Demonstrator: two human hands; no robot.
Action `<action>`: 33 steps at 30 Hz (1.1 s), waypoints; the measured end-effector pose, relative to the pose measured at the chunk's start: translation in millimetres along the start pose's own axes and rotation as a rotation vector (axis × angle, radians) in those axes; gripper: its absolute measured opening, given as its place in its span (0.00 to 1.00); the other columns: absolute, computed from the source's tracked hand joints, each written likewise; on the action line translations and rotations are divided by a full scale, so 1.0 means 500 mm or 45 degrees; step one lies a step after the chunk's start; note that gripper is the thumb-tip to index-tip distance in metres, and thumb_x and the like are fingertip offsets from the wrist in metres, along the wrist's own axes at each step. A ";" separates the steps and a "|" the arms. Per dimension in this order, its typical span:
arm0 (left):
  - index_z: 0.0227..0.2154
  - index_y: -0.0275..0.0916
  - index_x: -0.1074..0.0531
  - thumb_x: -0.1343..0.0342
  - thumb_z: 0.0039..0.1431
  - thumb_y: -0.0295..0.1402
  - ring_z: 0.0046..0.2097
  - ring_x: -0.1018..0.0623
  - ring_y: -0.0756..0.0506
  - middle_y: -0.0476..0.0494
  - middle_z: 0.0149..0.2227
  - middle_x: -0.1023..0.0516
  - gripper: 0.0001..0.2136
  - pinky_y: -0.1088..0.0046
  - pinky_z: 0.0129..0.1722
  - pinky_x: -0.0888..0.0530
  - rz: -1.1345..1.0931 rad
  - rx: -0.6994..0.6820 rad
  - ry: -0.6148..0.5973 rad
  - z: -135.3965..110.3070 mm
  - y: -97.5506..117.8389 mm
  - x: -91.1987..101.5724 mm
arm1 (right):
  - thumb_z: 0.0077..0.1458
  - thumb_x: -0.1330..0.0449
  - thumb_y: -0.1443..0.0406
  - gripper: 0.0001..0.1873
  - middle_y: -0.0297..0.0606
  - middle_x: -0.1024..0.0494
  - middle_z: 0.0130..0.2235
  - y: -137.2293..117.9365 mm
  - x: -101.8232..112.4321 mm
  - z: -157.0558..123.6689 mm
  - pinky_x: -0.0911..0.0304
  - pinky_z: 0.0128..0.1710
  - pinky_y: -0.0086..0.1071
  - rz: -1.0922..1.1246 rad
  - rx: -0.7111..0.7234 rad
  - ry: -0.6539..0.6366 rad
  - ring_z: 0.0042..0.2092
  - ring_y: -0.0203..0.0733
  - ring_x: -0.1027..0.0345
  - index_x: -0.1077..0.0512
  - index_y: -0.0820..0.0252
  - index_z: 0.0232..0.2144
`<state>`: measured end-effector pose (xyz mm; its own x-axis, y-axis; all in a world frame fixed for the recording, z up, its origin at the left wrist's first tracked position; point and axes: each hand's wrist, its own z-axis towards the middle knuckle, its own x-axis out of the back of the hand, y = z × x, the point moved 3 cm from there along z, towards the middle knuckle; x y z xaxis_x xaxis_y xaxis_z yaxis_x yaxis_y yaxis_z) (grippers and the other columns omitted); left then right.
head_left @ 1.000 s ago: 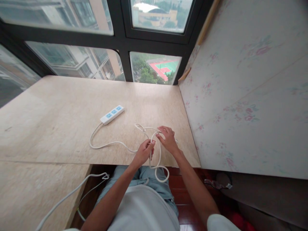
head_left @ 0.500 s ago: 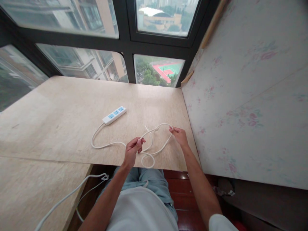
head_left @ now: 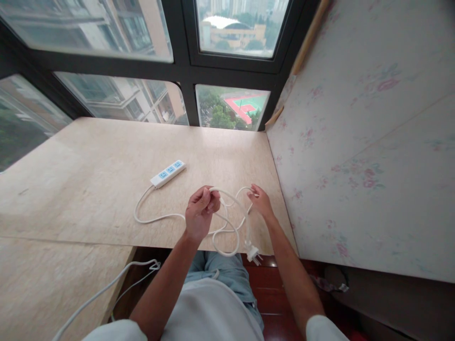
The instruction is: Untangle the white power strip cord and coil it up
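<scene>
A white power strip (head_left: 168,174) with blue socket faces lies on the stone-patterned ledge, left of my hands. Its white cord (head_left: 159,219) curves toward me and passes behind my left hand (head_left: 202,208). That hand is closed, pinching a raised length of the cord between thumb and fingers. From this grip the cord arches to the right and drops to a plug (head_left: 253,254), which hangs by the ledge's front edge with its prongs facing down and right. My right hand (head_left: 260,199) pinches another part of the cord. Loose loops lie between both hands.
Windows with black frames (head_left: 227,71) rise behind the ledge (head_left: 106,151). A flowered wall (head_left: 355,166) stands close on the right. Another white cable (head_left: 103,291) runs across the lower left ledge into the gap beside my legs.
My left hand has risen slightly and turned, lifting its part of the cord. The plug now shows, dangling right of the loops. My right hand has stayed almost in place.
</scene>
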<state>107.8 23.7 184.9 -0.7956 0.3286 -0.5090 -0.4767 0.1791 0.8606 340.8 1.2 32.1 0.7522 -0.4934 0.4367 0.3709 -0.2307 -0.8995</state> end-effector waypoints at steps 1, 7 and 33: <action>0.24 0.37 0.27 0.40 0.54 0.48 0.21 0.46 0.54 0.53 0.18 0.46 0.17 0.75 0.22 0.48 0.061 0.034 -0.035 0.004 -0.004 -0.004 | 0.53 0.40 0.53 0.27 0.52 0.24 0.53 -0.017 0.010 -0.012 0.32 0.48 0.43 0.059 0.008 -0.020 0.49 0.47 0.27 0.28 0.62 0.51; 0.28 0.34 0.22 0.42 0.54 0.50 0.21 0.49 0.55 0.54 0.17 0.47 0.20 0.74 0.22 0.53 0.362 0.233 -0.379 0.015 -0.045 -0.030 | 0.59 0.47 0.44 0.29 0.45 0.26 0.56 -0.153 0.085 -0.121 0.42 0.59 0.49 0.538 0.162 -0.407 0.57 0.50 0.33 0.27 0.55 0.52; 0.42 0.33 0.26 0.32 0.41 0.29 0.32 0.20 0.46 0.35 0.43 0.21 0.21 0.70 0.32 0.25 0.549 0.815 -0.168 -0.095 -0.203 0.156 | 0.55 0.37 0.50 0.14 0.20 0.55 0.15 -0.215 0.132 -0.120 0.57 0.13 0.21 1.423 -0.046 -0.072 0.15 0.28 0.68 0.26 0.54 0.33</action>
<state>76.2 -13.0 57.2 -0.7912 0.5911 -0.1565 0.2048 0.4974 0.8430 317.8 -56.7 157.2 0.6767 -0.4002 -0.6180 -0.5440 0.2938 -0.7860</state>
